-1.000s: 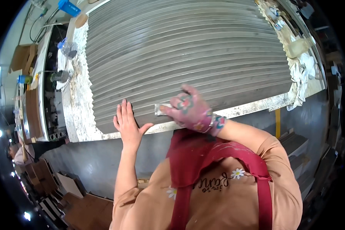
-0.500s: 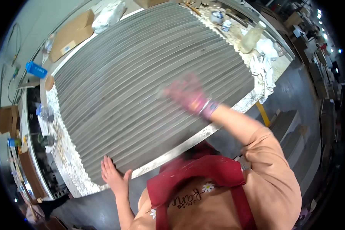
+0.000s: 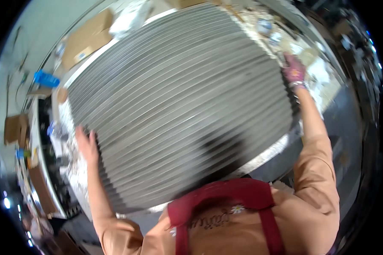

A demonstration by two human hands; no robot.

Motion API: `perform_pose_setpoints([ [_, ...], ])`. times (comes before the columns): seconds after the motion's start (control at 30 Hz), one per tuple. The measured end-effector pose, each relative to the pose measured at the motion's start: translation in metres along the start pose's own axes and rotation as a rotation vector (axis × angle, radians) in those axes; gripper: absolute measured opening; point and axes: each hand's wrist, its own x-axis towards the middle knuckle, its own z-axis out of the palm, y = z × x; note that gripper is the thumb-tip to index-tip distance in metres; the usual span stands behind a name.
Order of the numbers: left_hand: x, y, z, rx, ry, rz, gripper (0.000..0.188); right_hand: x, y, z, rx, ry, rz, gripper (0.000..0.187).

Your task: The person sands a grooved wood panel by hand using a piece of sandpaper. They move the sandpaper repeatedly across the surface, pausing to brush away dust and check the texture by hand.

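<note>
A large grey sheet with parallel ridges (image 3: 178, 102) spans the worktable, its near edge close to my chest. At its left edge is my bare left hand (image 3: 87, 145), fingers along the outer side and thumb apart at the rim; it seems to hold the edge. My right hand (image 3: 294, 71), in a purple-pink patterned glove, grips the opposite edge near the far right. The sheet's underside and the fingertips beneath it are hidden. A dark shadow falls across the near middle of the sheet.
White-crusted table rim (image 3: 74, 170) shows on the left. Behind lie a cardboard piece (image 3: 87, 40) and a white plastic bag (image 3: 130, 19); a blue cup (image 3: 47, 79) stands at the left. Small containers (image 3: 264, 27) and white cloths (image 3: 319, 72) crowd the right side.
My right hand has gone from over the sheet to its right edge. My left hand has moved up from the near corner along the left edge. The sheet looks nearer to me.
</note>
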Motion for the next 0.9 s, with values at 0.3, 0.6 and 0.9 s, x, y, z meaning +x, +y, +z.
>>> perform_pose_setpoints([
  [0.3, 0.018, 0.038, 0.011, 0.037, -0.139, -0.22, 0.053, -0.193, -0.393, -0.082, 0.904, -0.117, -1.008, 0.025],
  [0.6, 0.01, 0.037, 0.01, 0.082, -0.101, -0.241, 0.052, -0.072, -0.261, -0.071, 0.384, -0.128, -0.609, 0.038],
  [0.9, 0.007, 0.028, 0.004, 0.061, -0.106, -0.247, 0.05, -0.166, -0.321, -0.064, 0.388, 0.197, -1.024, 0.015],
])
